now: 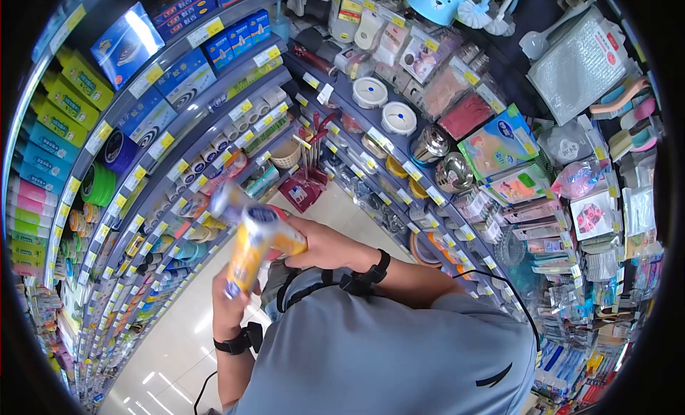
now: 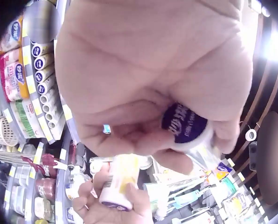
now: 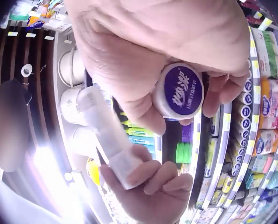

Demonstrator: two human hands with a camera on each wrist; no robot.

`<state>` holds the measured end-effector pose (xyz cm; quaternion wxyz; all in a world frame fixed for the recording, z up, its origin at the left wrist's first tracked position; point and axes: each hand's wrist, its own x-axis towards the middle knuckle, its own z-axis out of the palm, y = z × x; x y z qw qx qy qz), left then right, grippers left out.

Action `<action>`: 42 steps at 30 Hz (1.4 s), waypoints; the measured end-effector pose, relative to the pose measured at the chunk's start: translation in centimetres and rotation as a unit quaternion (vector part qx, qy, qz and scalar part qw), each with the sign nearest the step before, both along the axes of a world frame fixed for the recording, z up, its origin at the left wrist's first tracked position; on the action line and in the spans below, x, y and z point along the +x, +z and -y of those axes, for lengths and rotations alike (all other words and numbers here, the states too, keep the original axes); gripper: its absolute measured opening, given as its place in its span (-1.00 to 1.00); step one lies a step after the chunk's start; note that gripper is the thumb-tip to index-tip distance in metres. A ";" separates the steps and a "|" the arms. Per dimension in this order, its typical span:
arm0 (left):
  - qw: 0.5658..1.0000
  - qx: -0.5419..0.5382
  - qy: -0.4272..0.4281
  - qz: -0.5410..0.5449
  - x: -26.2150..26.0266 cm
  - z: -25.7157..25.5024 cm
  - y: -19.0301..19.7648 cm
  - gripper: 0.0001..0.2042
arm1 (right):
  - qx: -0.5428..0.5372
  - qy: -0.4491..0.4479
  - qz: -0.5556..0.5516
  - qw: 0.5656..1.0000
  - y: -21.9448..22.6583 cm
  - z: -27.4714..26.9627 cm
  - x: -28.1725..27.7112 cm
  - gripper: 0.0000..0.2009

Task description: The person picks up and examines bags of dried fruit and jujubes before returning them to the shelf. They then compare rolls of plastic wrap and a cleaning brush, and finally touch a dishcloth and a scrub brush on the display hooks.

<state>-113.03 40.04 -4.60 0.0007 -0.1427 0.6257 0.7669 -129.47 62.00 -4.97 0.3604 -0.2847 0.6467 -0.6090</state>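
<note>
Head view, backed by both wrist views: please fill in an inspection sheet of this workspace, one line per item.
Surface: no tabletop seen; pale glossy tiled floor below.
Job's things: a yellow-and-white cylindrical pack with a dark blue end label and a second yellow-and-white cylindrical pack; they overlap in the head view, contact unclear.
Clutter: packed goods, including stacked lime-green packets and round white tubs.
Grippers: left hand grips the first pack; right hand grips the second.
Cables: thin black cable right of the grey-blue shirt; another near the left forearm.
Surroundings: grey shelves with yellow-and-white price tags.
</note>
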 end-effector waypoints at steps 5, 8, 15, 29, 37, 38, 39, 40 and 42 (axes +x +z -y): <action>1.000 0.018 -0.007 -0.010 -0.4 -0.2 0.2 -0.04 | 0.031 -0.006 -0.009 0.999 -0.6 -0.1 -0.2 -0.50; 0.996 0.031 -0.078 -0.023 -0.3 -0.3 0.6 -0.08 | -0.042 -0.017 0.097 0.994 -0.8 0.9 0.4 -0.51; 0.998 0.038 -0.026 -0.034 -1.6 -1.2 0.0 -0.16 | -0.017 0.004 0.026 0.999 -2.2 -0.2 0.0 -0.45; 0.997 -0.035 0.040 -0.060 -2.6 -1.4 -0.9 -0.22 | -0.063 0.060 0.068 0.994 -3.7 -0.2 -0.4 -0.34; 0.981 0.040 0.176 -0.072 -2.4 0.5 -3.3 -0.34 | -0.085 -0.079 0.033 0.993 -2.6 -0.4 1.3 -0.36; 0.975 0.066 0.201 -0.065 -2.3 0.8 -3.4 -0.38 | -0.121 -0.126 0.011 0.985 -1.6 -0.6 1.6 -0.34; 0.970 0.089 0.224 -0.044 -2.3 1.1 -3.6 -0.47 | -0.116 -0.146 0.037 0.982 -0.7 -1.0 1.9 -0.35; 0.969 0.090 0.225 -0.042 -2.3 1.2 -3.7 -0.47 | -0.115 -0.146 0.038 0.982 -0.7 -1.1 1.5 -0.35; 0.966 0.098 0.238 0.035 -2.3 1.6 -3.8 -0.51 | -0.180 -0.121 -0.294 0.931 -0.6 -1.0 -0.2 -0.41</action>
